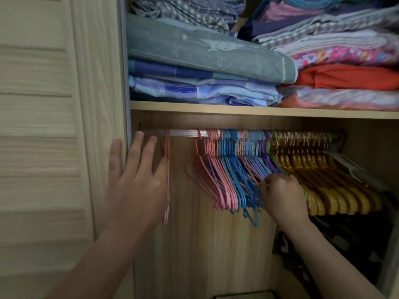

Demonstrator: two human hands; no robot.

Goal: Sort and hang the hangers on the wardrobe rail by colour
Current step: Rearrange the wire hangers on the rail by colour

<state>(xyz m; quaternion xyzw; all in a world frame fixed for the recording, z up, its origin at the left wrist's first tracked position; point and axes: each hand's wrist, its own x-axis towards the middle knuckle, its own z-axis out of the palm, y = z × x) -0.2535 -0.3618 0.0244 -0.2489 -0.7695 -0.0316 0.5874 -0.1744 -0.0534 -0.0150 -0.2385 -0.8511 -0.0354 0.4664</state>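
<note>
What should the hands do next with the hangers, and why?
Probably the right hand, curled among the bunched hangers, should lift a pink one off and carry it left along the rail to the lone pink hanger beside the open left hand, since pink ones sit among blue.

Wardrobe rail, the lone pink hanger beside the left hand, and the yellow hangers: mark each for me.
Wardrobe rail [183,132], head view, bare stretch left of the bunched hangers.
Lone pink hanger [167,147], head view, upper part just under its hook.
Yellow hangers [336,197], head view, shoulder of one in the middle of the group.
</note>
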